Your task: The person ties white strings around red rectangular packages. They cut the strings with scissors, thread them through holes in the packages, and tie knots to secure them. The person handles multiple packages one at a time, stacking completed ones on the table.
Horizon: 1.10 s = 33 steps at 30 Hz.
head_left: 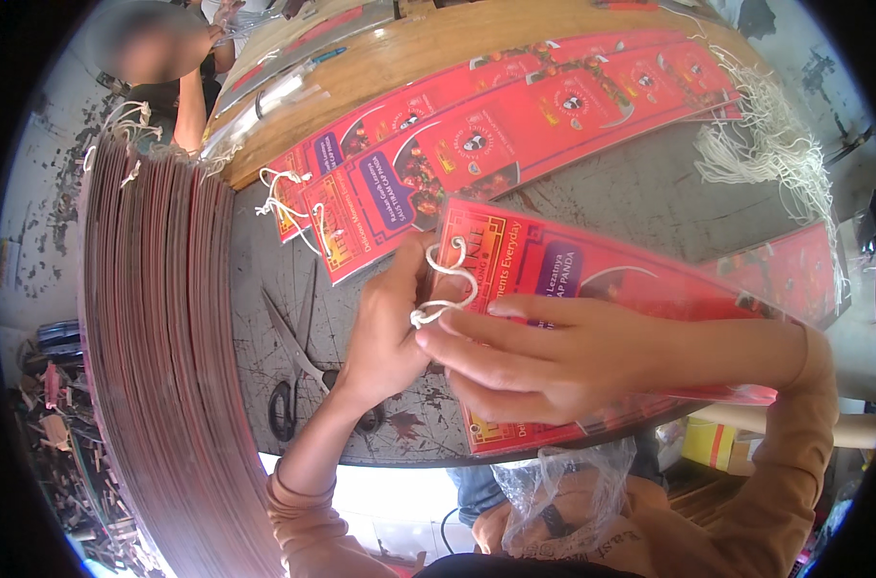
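My left hand (385,323) and my right hand (544,356) meet over the near end of a stack of long red printed cards (592,275) on the grey table (602,188). Between the fingers of both hands runs a white string (448,284), looped through the end of the top card. My right hand lies flat across the cards while its fingertips pinch the string. My left hand grips the string and the card's end from the left.
A tall stack of finished red cards (159,337) fills the left side. Black-handled scissors (293,361) lie left of my left hand. More red cards with tied strings (477,135) lie beyond, loose white strings (766,144) at right. Another person (168,77) sits far left.
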Motion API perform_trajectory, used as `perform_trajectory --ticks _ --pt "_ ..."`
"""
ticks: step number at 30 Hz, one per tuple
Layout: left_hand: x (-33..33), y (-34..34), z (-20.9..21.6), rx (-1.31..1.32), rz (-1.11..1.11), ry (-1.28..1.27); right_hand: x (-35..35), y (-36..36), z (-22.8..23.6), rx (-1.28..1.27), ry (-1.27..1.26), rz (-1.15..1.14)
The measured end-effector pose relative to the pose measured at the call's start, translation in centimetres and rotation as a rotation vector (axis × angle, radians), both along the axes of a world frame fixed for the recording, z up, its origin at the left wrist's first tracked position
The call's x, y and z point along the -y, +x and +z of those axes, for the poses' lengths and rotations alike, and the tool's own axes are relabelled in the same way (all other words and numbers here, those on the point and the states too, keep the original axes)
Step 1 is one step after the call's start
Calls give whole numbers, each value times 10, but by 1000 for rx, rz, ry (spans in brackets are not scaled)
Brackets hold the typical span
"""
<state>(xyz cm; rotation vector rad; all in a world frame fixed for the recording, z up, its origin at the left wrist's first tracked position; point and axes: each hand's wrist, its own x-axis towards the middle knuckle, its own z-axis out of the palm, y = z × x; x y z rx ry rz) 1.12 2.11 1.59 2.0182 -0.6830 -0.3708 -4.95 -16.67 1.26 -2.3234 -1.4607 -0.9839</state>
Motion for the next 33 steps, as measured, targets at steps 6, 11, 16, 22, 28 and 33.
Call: perform_trajectory --ticks 6,11,16,22,28,33 --pt "-2 -5 5 -29 107 -490 26 -8 22 -31 -22 -183" --pt "-30 16 21 54 409 -653 67 -5 71 -177 -15 -580" --pt "-63 26 51 -154 419 -794 132 24 86 115 131 -835" --pt "-82 67 20 -184 605 -575 234 21 22 -454 126 -1053" --pt "-82 68 -4 487 673 159 210 14 12 -542 83 -865" --pt "-36 30 28 559 274 259 219 11 8 -588 46 -924"
